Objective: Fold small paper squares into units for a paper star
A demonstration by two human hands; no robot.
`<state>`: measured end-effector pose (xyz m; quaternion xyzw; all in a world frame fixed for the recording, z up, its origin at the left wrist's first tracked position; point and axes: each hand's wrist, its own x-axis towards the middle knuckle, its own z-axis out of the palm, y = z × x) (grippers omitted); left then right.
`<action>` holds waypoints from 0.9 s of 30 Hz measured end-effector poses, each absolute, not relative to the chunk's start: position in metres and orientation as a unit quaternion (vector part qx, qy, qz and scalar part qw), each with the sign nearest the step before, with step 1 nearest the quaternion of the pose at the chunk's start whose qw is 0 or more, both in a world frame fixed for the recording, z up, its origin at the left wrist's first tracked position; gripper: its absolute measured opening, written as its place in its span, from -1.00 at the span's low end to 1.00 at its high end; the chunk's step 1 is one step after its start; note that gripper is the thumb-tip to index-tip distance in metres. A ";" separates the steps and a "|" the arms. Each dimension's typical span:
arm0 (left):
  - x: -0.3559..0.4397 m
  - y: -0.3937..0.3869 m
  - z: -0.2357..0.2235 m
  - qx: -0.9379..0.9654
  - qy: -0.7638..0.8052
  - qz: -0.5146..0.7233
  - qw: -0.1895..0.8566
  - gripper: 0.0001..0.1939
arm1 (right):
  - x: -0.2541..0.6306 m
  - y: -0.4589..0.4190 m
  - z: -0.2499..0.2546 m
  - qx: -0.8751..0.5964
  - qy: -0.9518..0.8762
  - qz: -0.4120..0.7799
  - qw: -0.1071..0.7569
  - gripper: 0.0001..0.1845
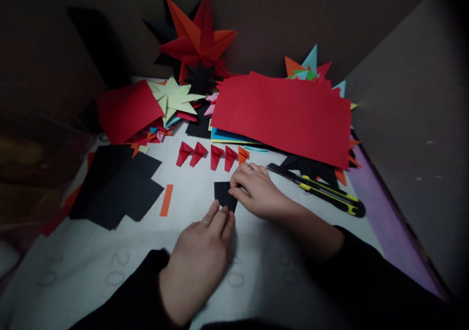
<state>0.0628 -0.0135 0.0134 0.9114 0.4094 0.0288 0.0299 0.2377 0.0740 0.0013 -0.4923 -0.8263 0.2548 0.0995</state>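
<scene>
So the left hand [205,247] had its fingers stretched out and the tips pressed down on the near edge of a small black paper square [221,190], not really gripping it, just holding it flat. The right hand [261,191] was curled in from the other side, thumb and index finger pinched on the square's right edge. That put the square right beyond the left fingertips and just left of the right hand, partly covered by both, lying on a white surface [146,247] with numbers written on it.

Just past the right knuckles sat a folded orange piece [243,154], ending a row with four red folded pieces [216,156]. A yellow-and-black cutter [322,191] lay slanted to the right of that hand. Over on the left were an orange strip [166,200] and then a pile of black sheets [113,188]. Further back: big red sheets [282,115], a pale green star [174,98], and a large red-and-orange star [200,42] standing behind it.
</scene>
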 end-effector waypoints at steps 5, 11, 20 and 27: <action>0.069 -0.014 0.014 0.891 0.452 0.049 -0.005 -0.48 | 0.236 0.073 0.002 -0.497 -0.826 0.251 0.093 -0.89; 0.071 -0.016 0.011 0.895 0.443 0.060 -0.004 -0.50 | 0.234 0.073 0.001 -0.501 -0.827 0.238 0.094 -0.87; 0.072 -0.016 0.013 0.899 0.435 0.055 -0.010 -0.50 | 0.231 0.073 0.003 -0.517 -0.821 0.231 0.077 -0.86; 0.071 -0.017 0.012 0.901 0.429 0.072 -0.006 -0.51 | 0.230 0.072 0.003 -0.518 -0.822 0.224 0.074 -0.86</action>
